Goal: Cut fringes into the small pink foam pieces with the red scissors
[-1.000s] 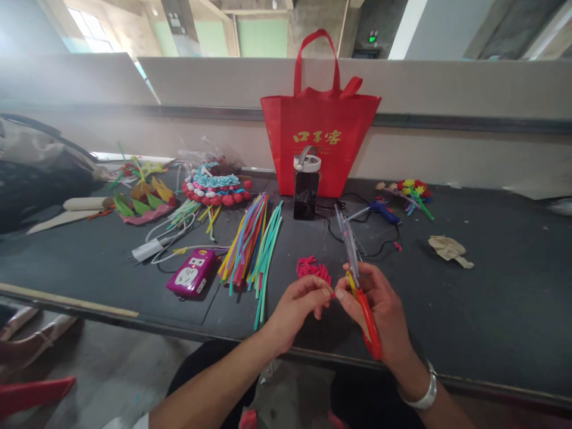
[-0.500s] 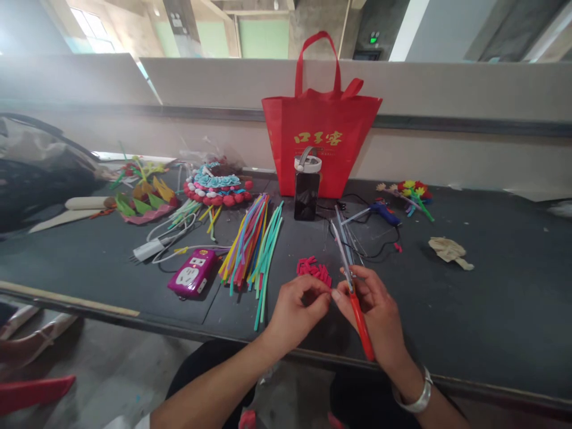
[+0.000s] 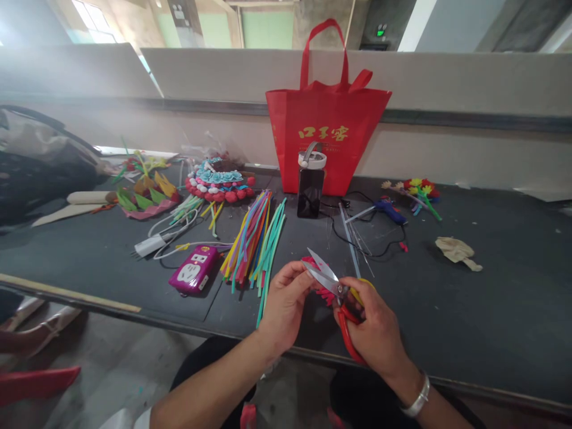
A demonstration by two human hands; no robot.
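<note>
The scissor blades [image 3: 325, 279] look smooth metal, the socket block [image 3: 195, 271] glossy plastic.

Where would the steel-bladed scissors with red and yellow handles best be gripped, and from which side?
Probably by the red and yellow plastic handle loops, coming from the right, where the right hand holds them. The open steel blades point forward and left, so this keeps the hand off the edges.

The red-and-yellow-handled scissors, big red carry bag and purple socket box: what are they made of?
Scissors: shiny grey blades look like steel; smooth, bright handles, probably plastic. Red bag: matte, creased, perhaps non-woven fabric. Purple socket box: glossy highlights suggest hard plastic.
</note>
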